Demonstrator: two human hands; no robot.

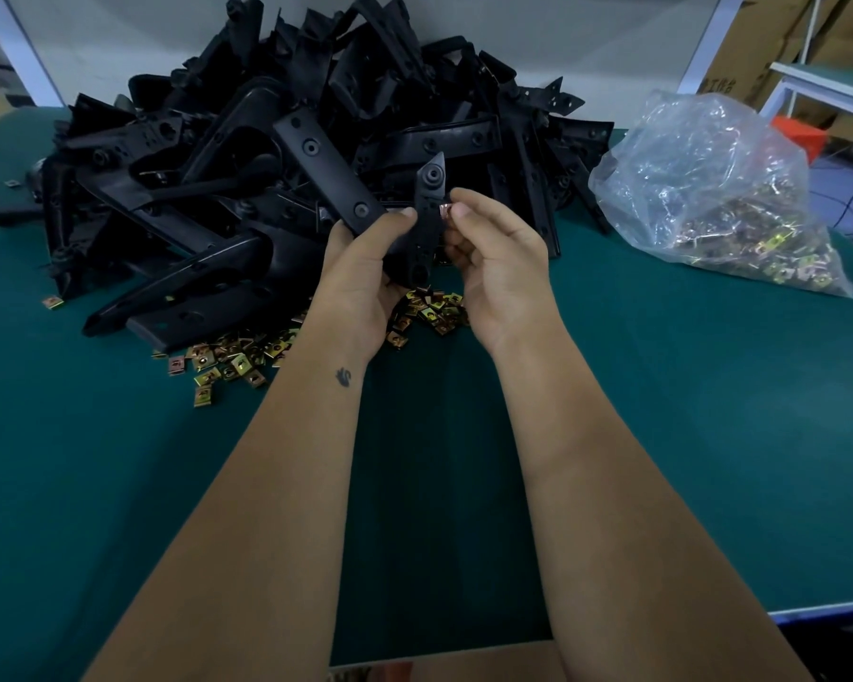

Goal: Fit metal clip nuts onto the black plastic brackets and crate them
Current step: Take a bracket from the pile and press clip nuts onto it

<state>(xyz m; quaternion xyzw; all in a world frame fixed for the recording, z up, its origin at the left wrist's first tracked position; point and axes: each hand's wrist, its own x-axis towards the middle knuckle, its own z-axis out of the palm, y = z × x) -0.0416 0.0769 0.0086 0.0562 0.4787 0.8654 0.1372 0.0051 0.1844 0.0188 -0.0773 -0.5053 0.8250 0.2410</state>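
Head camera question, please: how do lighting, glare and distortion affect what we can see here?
Head view: dim, bluish light; the bracket pile merges into one black mass; glare streaks the plastic bag; wide-angle distortion bows the table edge and stretches the forearms; the clip nut is tiny.

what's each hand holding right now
Left hand: grips the black bracket upright.
Right hand: pinches a clip nut against the bracket's edge.
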